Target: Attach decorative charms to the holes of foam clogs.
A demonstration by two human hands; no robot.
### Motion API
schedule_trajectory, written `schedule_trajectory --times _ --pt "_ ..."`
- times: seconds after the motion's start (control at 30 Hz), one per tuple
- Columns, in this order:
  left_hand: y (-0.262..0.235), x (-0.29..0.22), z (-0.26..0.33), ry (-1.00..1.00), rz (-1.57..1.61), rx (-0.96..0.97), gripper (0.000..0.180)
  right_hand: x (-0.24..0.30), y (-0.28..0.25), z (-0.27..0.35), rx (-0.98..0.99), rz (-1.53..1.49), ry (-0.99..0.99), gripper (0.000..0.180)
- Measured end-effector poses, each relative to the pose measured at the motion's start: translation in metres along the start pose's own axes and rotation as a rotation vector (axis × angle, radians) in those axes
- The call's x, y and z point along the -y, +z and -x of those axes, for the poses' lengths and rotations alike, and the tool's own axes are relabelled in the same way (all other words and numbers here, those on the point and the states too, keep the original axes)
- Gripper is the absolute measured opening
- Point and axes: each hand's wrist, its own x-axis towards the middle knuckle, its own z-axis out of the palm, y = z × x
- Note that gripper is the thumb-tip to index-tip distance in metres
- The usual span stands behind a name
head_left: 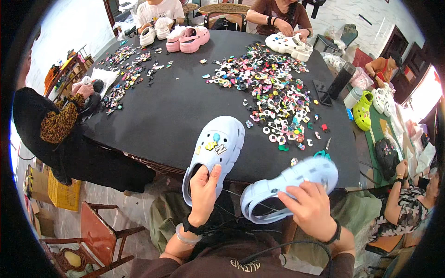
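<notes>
My left hand (204, 192) grips a light blue clog (221, 134) by its foot opening, thumb on the upper and the other fingers partly hidden inside. Small charms (212, 146), among them a blue, a yellow and a letter-shaped one, sit in the holes of its upper. In my right hand (308, 208) is a second light blue clog (264, 192), tilted on its side with the toe pointing right and smeared by motion. Both clogs are at the near edge of the black table (176, 106). Just beyond the right clog lie scissors (323, 154) with teal handles.
A large heap of colourful shoe charms (278, 92) spreads over the table's right half, and a smaller scatter (132, 69) lies at left. Co-workers sit around, with pink clogs (192, 39) and a white clog (289, 45) at the far side. A dark bottle (341, 79) stands right.
</notes>
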Motion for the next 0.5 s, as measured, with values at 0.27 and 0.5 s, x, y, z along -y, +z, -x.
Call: schedule_trajectory --times 0.27,0.5 --pt "-0.002 0.009 0.012 0.109 -0.150 -0.103 0.012 0.017 0.048 -0.030 -0.027 -0.199 -0.153 0.019" --pt "-0.005 0.011 0.003 0.102 -0.340 -0.011 0.023 0.029 0.079 -0.052 -0.088 -0.223 -0.144 0.014"
